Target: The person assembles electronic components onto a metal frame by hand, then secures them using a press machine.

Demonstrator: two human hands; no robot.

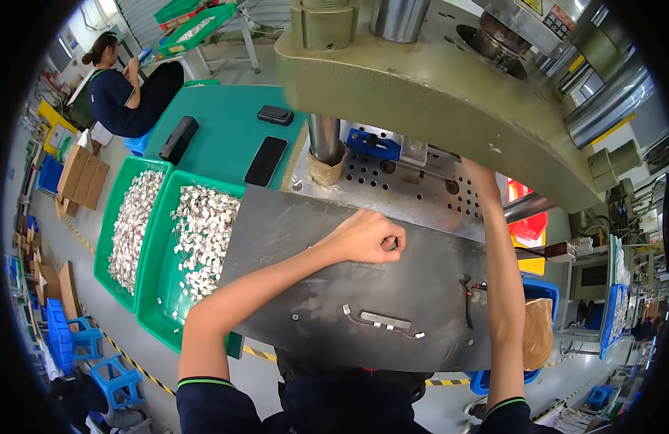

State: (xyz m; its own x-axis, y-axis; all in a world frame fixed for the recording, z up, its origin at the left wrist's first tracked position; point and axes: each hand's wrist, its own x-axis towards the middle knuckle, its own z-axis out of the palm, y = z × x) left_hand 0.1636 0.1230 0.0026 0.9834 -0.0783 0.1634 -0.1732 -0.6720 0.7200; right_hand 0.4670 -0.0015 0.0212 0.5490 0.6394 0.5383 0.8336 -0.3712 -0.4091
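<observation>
My left hand (370, 237) rests on the dark metal worktop (298, 253) in a loose fist. A round gap shows inside its curled thumb and forefinger, with nothing seen in it. My right hand (479, 172) reaches under the olive-green press frame (421, 98), which hides its fingers. Near it is the perforated steel bed (421, 184) of the press, carrying a blue fixture (373, 143) and a small metal block (414, 152). On the worktop's near side lies a short wire lead (356, 320) with white end connectors, against a grey bar (386, 319).
Two green bins (155, 304) of small white parts stand at left. A black phone (265, 161) and dark cases (275, 115) lie on the green table (222, 108). Dark wires (469, 300) lie beside my right forearm. Another person (121, 94) sits at far left.
</observation>
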